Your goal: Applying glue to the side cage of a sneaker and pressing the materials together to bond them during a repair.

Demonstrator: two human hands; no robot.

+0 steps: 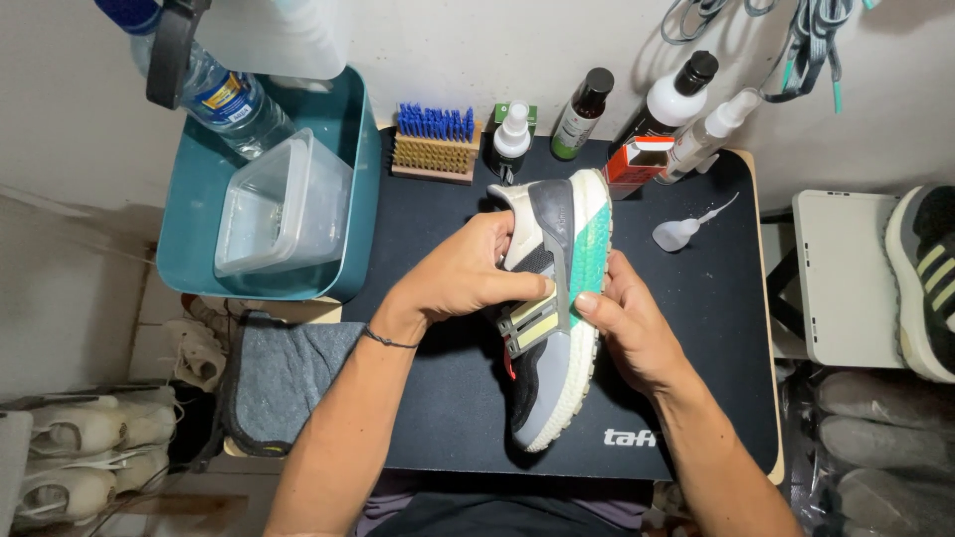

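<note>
A grey, black and cream sneaker (549,328) with a white sole and a teal patch lies on its side over the black mat (438,418), heel toward the wall. My left hand (460,278) grips its upper from the left, fingers wrapped over the side stripes. My right hand (629,328) holds the sole side, thumb pressed near the teal patch.
A teal bin (189,239) with a clear plastic tub and a water bottle (221,97) stands at the left. A blue-bristled brush (434,144), several bottles (582,112) and a small dropper bottle (678,233) sit along the mat's back. A grey cloth (284,378) lies lower left; another sneaker (927,278) at the right.
</note>
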